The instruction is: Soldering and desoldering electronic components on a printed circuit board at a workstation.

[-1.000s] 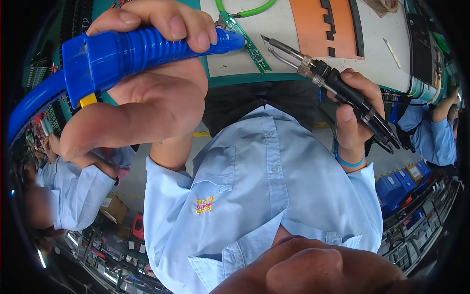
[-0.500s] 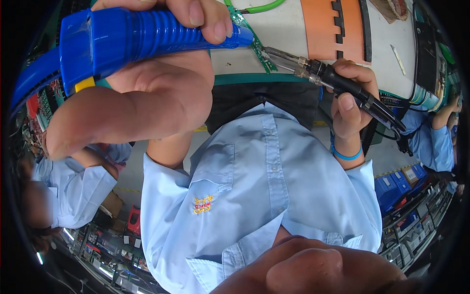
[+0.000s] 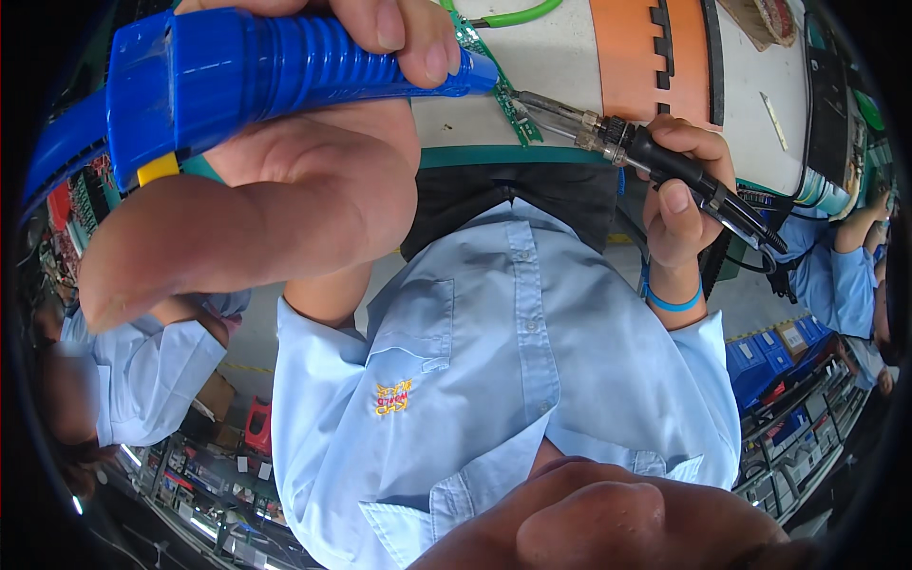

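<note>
My left hand (image 3: 313,195) is large in the upper left, with its fingers wrapped over a blue plastic solder sucker (image 3: 256,71) with a ribbed body and a yellow part underneath. Its nozzle points right, toward a narrow green circuit board (image 3: 519,122) on the bench. In my right hand (image 3: 684,195) is a soldering iron (image 3: 670,157) with a black handle, pinched between thumb and fingers. The iron's tip reaches the board close to the nozzle; whether either touches it, I cannot tell. The upper part of the board is partly behind my left fingers.
An orange mat (image 3: 627,57) with a black notched strip lies on the white bench (image 3: 560,57). A green cable (image 3: 518,13) runs behind the board. Farther right is a thin pale stick (image 3: 773,121). Co-workers in light blue sit at both sides, with blue bins (image 3: 760,366) at lower right.
My left hand and the solder sucker have shifted slightly, the thumb moving down and left. My right hand and the soldering iron stay nearly still.
</note>
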The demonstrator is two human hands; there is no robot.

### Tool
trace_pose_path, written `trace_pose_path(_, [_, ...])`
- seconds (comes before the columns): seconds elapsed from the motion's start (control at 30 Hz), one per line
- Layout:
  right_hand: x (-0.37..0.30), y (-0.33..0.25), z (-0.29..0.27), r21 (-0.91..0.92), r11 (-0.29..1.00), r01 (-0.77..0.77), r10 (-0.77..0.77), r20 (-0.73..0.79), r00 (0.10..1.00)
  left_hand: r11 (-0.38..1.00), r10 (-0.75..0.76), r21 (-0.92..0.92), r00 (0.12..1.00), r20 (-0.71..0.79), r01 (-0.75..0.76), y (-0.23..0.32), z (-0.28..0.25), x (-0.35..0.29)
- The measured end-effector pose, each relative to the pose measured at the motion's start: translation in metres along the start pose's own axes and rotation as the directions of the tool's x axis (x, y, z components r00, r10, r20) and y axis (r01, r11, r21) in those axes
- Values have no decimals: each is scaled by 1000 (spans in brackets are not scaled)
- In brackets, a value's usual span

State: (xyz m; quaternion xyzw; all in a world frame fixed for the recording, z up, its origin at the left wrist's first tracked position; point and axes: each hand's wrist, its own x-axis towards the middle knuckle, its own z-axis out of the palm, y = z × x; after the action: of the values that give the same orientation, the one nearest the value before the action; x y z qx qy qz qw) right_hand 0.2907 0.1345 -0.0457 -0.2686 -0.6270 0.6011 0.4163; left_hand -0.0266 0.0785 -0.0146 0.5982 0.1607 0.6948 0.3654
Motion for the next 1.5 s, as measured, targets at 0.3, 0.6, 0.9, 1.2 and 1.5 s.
trace_pose_path(0.3, [0, -1, -1, 2, 1000, -8, 8, 16, 1000, 1000, 8, 11, 1000, -15, -8, 0, 1, 0])
trace_pose_path(0.6, [0, 0, -1, -7, 1000, -1, 1, 15, 1000, 1000, -6, -5, 1000, -17, 6, 2, 3, 0])
trace_pose_path(0.9, [0, 0, -1, 11, 1000, 2, -2, 22, 1000, 999, -27, -33, 1000, -13, 26, 2, 5, 4])
trace_pose_path(1.2, [-1, 3, -4, 11, 1000, 13, -14, 28, 1000, 999, -16, -42, 1000, 0, 16, -7, 10, 7])
trace_pose_path(1.5, [-3, 5, -7, -10, 1000, 19, -18, 51, 999, 1000, 10, 2, 1000, -28, -10, -13, 20, 5])
